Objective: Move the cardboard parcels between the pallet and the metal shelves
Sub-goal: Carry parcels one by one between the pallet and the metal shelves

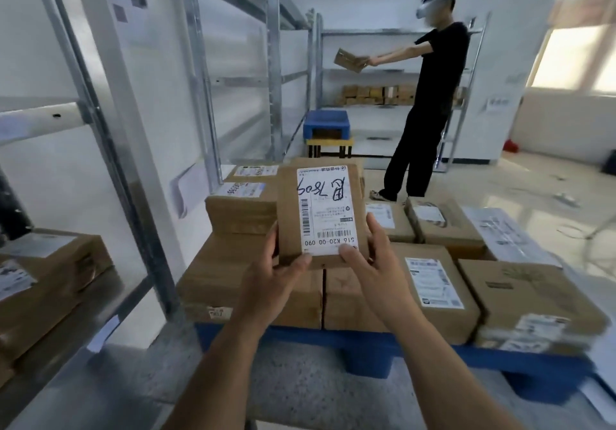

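A small flat cardboard parcel (pixel 321 209) with a white shipping label and black handwriting is held up above the pallet. My left hand (pixel 281 269) grips its lower left corner, thumb on the label's bottom edge. My right hand (pixel 370 259) grips the lower right corner, fingers wrapped round the side. Below lie several brown cardboard parcels (pixel 430 293) stacked on a blue pallet (pixel 366 346). Metal shelves (pixel 110 123) rise at my left, with a parcel (pixel 43 283) on the low shelf.
Another person in black (pixel 430 96) stands beyond the pallet, holding a parcel (pixel 348 59) out toward far metal shelves (pixel 376 73) that carry a row of parcels. A blue crate (pixel 326 124) sits on a yellow stool. Open floor lies at the right.
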`<state>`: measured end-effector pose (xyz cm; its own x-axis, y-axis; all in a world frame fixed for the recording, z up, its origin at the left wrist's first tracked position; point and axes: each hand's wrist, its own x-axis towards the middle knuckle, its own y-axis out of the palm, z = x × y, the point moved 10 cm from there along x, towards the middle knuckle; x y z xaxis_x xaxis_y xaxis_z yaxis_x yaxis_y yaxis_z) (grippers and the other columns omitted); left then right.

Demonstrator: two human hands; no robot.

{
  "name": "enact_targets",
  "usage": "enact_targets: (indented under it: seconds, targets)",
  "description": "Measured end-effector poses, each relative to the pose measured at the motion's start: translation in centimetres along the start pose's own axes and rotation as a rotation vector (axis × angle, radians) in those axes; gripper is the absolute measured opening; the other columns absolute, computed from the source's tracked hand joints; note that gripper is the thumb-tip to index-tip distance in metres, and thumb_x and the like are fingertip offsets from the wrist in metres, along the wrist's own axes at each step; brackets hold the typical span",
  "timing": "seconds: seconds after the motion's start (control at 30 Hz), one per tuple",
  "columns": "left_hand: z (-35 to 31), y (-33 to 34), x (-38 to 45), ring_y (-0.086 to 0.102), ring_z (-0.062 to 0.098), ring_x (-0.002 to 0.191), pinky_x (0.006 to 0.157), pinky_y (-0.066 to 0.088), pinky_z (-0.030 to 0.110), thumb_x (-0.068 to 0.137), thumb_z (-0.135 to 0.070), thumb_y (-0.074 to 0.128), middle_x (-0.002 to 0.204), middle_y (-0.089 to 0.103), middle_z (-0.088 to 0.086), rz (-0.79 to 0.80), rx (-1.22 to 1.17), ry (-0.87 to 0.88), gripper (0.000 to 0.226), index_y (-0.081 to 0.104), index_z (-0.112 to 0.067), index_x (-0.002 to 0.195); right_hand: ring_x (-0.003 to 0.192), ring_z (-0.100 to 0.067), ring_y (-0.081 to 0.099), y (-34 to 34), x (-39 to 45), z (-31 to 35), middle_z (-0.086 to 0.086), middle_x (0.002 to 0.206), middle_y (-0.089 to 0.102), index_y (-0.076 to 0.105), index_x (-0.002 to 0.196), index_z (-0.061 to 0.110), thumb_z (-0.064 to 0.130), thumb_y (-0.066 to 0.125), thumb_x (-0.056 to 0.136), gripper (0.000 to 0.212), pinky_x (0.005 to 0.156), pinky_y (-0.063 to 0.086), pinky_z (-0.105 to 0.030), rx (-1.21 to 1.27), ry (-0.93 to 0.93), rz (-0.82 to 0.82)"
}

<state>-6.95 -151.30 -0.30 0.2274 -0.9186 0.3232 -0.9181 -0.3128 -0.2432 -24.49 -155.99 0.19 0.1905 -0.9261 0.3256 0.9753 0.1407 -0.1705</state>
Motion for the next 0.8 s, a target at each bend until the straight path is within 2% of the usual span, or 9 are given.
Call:
enact_targets:
  seconds: [0.07, 0.17, 0.27, 0.33, 0.43, 0.5, 0.63, 0.73, 0.8]
  targets:
    - [0.0, 2.4, 1.6, 0.056, -0.016, 0.096, 0.074, 0.048, 0.012, 0.085, -0.041, 0.063, 0.110, 0.060, -0.033, 0.026, 0.004, 0.008, 0.060, 0.033, -0.048, 0.136, 0.118, -0.007, 0.054, -2.0, 1.2, -0.7, 0.008, 0.132, 0.055, 0.028, 0.144, 0.033, 0.033, 0.059, 0.091, 0.062, 0.092, 0.052, -0.032, -0.002, -0.016, -0.015]
    - [-0.7, 6.1, 4.1, 0.053, -0.021, 0.094, 0.066, 0.042, 0.000, 0.085, -0.043, 0.062, 0.103, 0.054, -0.046, 0.082, 0.016, 0.024, 0.057, 0.031, -0.054, 0.131, 0.106, 0.005, 0.059, -5.2, 3.0, -1.3, 0.021, 0.116, 0.063, 0.043, 0.134, 0.035, 0.025, 0.058, 0.092, 0.045, 0.084, 0.052, -0.019, -0.001, -0.055, -0.068]
    - [-1.9, 9.4, 6.9, 0.052, -0.019, 0.099, 0.070, 0.044, 0.002, 0.085, -0.042, 0.063, 0.107, 0.053, -0.043, 0.102, 0.057, 0.055, 0.054, 0.032, -0.055, 0.128, 0.099, 0.007, 0.060, -8.7, 5.3, -2.1, 0.029, 0.106, 0.065, 0.050, 0.116, 0.044, 0.021, 0.058, 0.092, 0.034, 0.074, 0.049, -0.009, -0.008, -0.064, -0.140]
    - [-2.7, 11.6, 8.9, 0.054, -0.007, 0.107, 0.078, 0.050, 0.011, 0.085, -0.042, 0.062, 0.120, 0.052, -0.026, 0.093, 0.089, 0.104, 0.056, 0.036, -0.044, 0.135, 0.101, 0.005, 0.061, -10.9, 6.9, -3.1, 0.023, 0.109, 0.065, 0.051, 0.121, 0.039, 0.025, 0.058, 0.092, 0.032, 0.078, 0.052, -0.016, -0.005, -0.046, -0.169]
    - [-2.9, 14.9, 11.6, 0.049, 0.005, 0.114, 0.087, 0.051, 0.024, 0.085, -0.047, 0.060, 0.135, 0.041, -0.006, 0.095, 0.184, 0.102, 0.073, 0.026, -0.030, 0.146, 0.102, 0.003, 0.061, -14.0, 9.1, -4.4, 0.020, 0.111, 0.065, 0.049, 0.131, 0.031, 0.030, 0.057, 0.092, 0.039, 0.084, 0.051, -0.022, -0.008, -0.028, -0.203]
    - [-2.7, 17.0, 13.0, 0.046, 0.005, 0.120, 0.090, 0.047, 0.022, 0.086, -0.048, 0.058, 0.140, 0.041, -0.006, 0.108, 0.191, 0.097, 0.074, 0.022, -0.032, 0.147, 0.099, 0.001, 0.063, -15.7, 10.5, -5.5, 0.022, 0.109, 0.066, 0.051, 0.129, 0.031, 0.030, 0.057, 0.092, 0.038, 0.085, 0.053, -0.027, -0.030, -0.010, -0.215]
    - [-1.8, 20.6, 15.4, 0.034, 0.007, 0.132, 0.107, 0.035, 0.034, 0.088, -0.048, 0.055, 0.149, 0.035, -0.007, 0.134, 0.232, 0.074, 0.075, 0.013, -0.032, 0.148, 0.100, -0.007, 0.064, -18.1, 13.3, -8.6, 0.013, 0.112, 0.067, 0.047, 0.132, 0.027, 0.037, 0.058, 0.090, 0.045, 0.088, 0.054, -0.043, -0.069, 0.072, -0.215]
    - [-0.6, 22.7, 16.8, 0.035, 0.013, 0.135, 0.109, 0.035, 0.044, 0.089, -0.043, 0.055, 0.150, 0.034, -0.006, 0.177, 0.231, 0.031, 0.077, 0.008, -0.033, 0.149, 0.098, -0.006, 0.064, -19.1, 15.2, -10.8, 0.013, 0.110, 0.066, 0.047, 0.133, 0.027, 0.041, 0.057, 0.089, 0.047, 0.087, 0.054, -0.040, -0.115, 0.109, -0.207]
    - [0.4, 23.7, 17.8, 0.036, 0.015, 0.135, 0.109, 0.035, 0.044, 0.089, -0.041, 0.056, 0.149, 0.035, -0.006, 0.189, 0.238, -0.004, 0.077, 0.007, -0.037, 0.148, 0.097, -0.006, 0.063, -19.5, 16.6, -12.4, 0.012, 0.112, 0.064, 0.045, 0.136, 0.025, 0.042, 0.056, 0.089, 0.051, 0.084, 0.056, -0.037, -0.134, 0.143, -0.193]
